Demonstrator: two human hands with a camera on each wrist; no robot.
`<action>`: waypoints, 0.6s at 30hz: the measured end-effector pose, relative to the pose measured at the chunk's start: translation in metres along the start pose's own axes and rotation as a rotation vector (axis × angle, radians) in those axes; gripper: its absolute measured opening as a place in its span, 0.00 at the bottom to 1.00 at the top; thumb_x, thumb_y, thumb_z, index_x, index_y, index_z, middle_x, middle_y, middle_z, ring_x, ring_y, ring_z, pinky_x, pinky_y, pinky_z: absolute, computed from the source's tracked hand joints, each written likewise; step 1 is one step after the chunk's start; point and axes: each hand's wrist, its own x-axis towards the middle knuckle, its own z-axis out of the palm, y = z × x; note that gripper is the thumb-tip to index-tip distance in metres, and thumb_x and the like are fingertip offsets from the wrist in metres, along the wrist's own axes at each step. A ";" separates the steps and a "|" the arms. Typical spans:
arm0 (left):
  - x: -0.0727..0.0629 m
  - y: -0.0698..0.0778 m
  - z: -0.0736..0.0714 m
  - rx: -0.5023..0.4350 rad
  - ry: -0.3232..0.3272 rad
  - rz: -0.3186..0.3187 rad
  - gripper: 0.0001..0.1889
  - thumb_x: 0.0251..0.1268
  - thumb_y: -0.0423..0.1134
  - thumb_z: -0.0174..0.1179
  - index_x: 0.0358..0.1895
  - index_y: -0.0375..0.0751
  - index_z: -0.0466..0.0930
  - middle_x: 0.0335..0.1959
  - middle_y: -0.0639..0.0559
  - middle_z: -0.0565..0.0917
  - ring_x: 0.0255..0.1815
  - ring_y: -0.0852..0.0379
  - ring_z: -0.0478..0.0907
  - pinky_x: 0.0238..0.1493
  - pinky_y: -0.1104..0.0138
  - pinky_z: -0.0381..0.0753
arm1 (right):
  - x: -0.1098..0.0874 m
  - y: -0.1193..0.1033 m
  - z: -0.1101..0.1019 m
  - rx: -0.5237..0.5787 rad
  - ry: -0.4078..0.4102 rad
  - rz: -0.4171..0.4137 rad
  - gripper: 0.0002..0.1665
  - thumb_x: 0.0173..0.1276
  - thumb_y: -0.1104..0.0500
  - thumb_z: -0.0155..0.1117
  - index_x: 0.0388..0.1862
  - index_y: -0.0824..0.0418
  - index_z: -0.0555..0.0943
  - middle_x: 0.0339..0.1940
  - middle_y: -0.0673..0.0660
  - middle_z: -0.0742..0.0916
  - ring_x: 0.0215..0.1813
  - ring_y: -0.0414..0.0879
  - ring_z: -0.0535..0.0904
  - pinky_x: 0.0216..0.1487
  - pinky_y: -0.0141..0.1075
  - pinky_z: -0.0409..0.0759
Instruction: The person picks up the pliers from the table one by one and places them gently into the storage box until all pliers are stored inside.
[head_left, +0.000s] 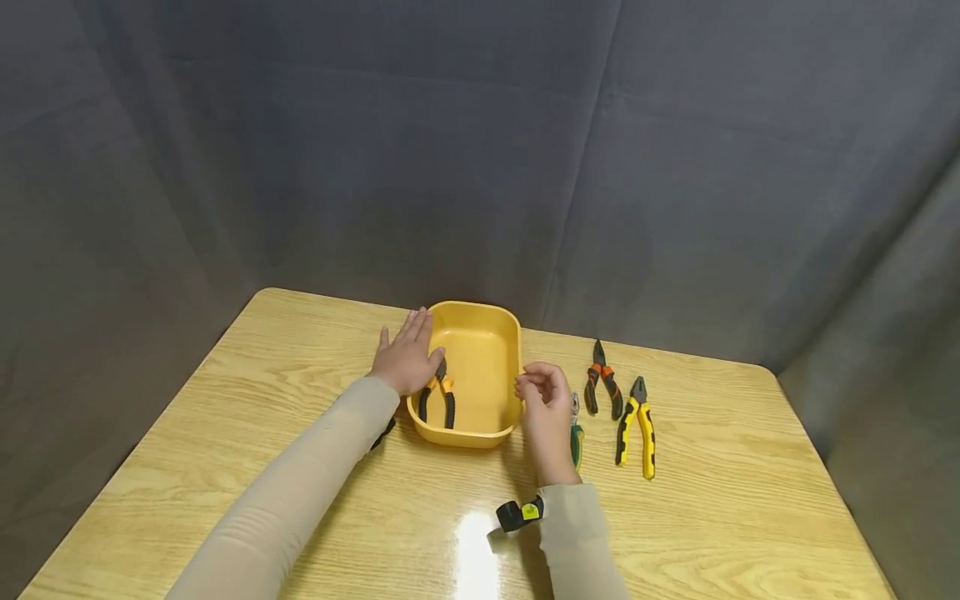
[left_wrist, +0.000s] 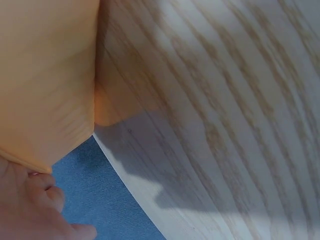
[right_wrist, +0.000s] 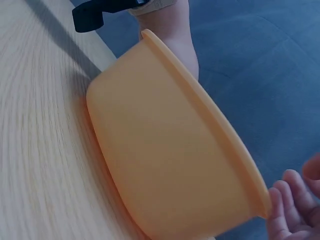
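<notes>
Watching remotely, I find the rectangular yellow plastic bin (head_left: pixel 477 362), long axis pointing away, between the left hand (head_left: pixel 405 360), straight-fingered at its left side, and the right hand (head_left: pixel 547 412), touching its right; whether clamped, I cannot tell.

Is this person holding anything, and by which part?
No firm grip shows: the left hand rests across the yellow tub at its left rim; the right hand touches its right rim.
</notes>
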 end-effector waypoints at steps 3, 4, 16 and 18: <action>0.004 -0.002 0.002 0.000 0.009 0.009 0.38 0.83 0.56 0.38 0.83 0.39 0.37 0.84 0.46 0.41 0.84 0.49 0.35 0.78 0.40 0.34 | -0.003 -0.002 -0.006 -0.055 0.001 0.000 0.11 0.73 0.74 0.52 0.51 0.74 0.76 0.44 0.69 0.83 0.42 0.47 0.80 0.47 0.32 0.82; 0.005 -0.002 0.003 -0.002 0.013 0.012 0.38 0.83 0.56 0.38 0.83 0.39 0.38 0.84 0.46 0.41 0.84 0.49 0.35 0.78 0.40 0.35 | -0.003 -0.003 -0.008 -0.073 0.000 0.004 0.11 0.73 0.73 0.52 0.51 0.73 0.77 0.44 0.68 0.83 0.42 0.47 0.81 0.47 0.33 0.82; 0.008 -0.001 0.003 0.005 -0.009 0.008 0.38 0.83 0.57 0.37 0.83 0.40 0.36 0.84 0.47 0.39 0.84 0.51 0.33 0.78 0.40 0.33 | 0.002 -0.009 -0.041 -0.338 -0.009 0.086 0.11 0.74 0.65 0.55 0.50 0.69 0.80 0.42 0.63 0.83 0.44 0.63 0.82 0.39 0.38 0.81; 0.009 -0.001 0.001 0.005 -0.009 0.005 0.38 0.83 0.57 0.37 0.83 0.41 0.35 0.85 0.47 0.38 0.84 0.51 0.33 0.78 0.40 0.33 | 0.003 -0.011 -0.045 -0.381 -0.019 0.098 0.11 0.75 0.65 0.54 0.50 0.68 0.80 0.42 0.63 0.83 0.44 0.63 0.82 0.36 0.34 0.77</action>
